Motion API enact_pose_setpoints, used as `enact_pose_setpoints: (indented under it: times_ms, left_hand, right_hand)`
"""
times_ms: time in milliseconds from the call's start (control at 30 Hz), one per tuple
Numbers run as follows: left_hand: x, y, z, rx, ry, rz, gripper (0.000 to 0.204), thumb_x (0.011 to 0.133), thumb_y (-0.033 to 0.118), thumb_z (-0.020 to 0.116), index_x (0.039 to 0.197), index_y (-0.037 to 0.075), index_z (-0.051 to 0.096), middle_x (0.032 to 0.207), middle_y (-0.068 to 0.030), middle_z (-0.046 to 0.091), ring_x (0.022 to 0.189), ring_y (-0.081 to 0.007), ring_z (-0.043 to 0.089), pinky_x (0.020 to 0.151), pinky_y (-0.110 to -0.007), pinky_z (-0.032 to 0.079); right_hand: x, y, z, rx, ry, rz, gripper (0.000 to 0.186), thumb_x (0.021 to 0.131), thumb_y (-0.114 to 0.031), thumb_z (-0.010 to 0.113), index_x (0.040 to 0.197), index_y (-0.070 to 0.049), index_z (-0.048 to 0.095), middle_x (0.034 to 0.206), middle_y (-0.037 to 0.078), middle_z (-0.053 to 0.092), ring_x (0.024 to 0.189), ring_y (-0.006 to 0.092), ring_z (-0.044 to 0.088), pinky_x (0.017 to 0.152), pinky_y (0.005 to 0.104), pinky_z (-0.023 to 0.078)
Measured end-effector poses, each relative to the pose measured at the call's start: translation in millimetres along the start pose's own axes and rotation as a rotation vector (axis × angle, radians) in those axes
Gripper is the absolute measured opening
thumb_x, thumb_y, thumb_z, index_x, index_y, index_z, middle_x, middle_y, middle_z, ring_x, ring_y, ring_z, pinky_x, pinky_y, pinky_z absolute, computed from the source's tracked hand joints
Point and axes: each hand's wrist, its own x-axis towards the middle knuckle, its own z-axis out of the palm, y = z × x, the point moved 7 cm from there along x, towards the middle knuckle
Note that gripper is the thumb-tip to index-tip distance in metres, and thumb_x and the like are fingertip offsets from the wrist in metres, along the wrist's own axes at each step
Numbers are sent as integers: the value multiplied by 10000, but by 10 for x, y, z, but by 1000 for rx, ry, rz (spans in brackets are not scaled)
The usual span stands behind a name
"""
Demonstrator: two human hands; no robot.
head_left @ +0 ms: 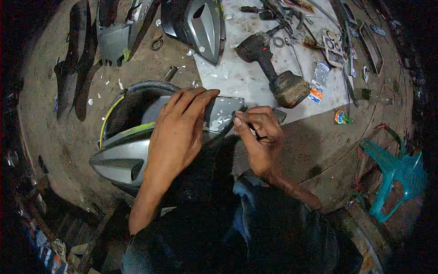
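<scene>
A silver-grey motorcycle body panel with yellow-green edging lies across my lap. Toward its right end the finish is flaked, with pale patches showing. My left hand is laid over the middle of the panel, its fingers bent across the top and gripping it; the thumb is mostly hidden. At the panel's right tip, thumb and forefinger of my right hand are pinched together at the edge. Something small and dark shows at those fingertips, too small to name.
Beyond the panel a black cordless impact wrench lies on a white sheet, with hand tools behind it. More grey panels and a dark trim piece lie at the far left. A teal plastic part sits at right.
</scene>
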Motion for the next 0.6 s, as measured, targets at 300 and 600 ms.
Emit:
enact_pose_setpoints:
  times_ms: [300, 600]
  left_hand:
    - [14, 12, 13, -3, -6, -2, 561, 905, -51, 641, 1446, 96, 629, 1392, -154, 651, 1322, -411, 578, 1135, -523, 466]
    - [23, 10, 20, -21, 2, 31, 563, 909, -43, 648, 1454, 99, 619, 1400, -161, 646, 1321, -413, 577, 1135, -528, 464]
  right_hand:
    - [22, -7, -12, 20, -115, -61, 80, 1011, 55, 715, 1090, 53, 725, 1149, 119, 629, 970, 174, 706, 836, 306, 599]
    - [32, -140, -16, -104, -126, -57, 139, 948, -51, 798, 1088, -54, 799, 1040, 123, 690, 981, 240, 711, 885, 353, 574]
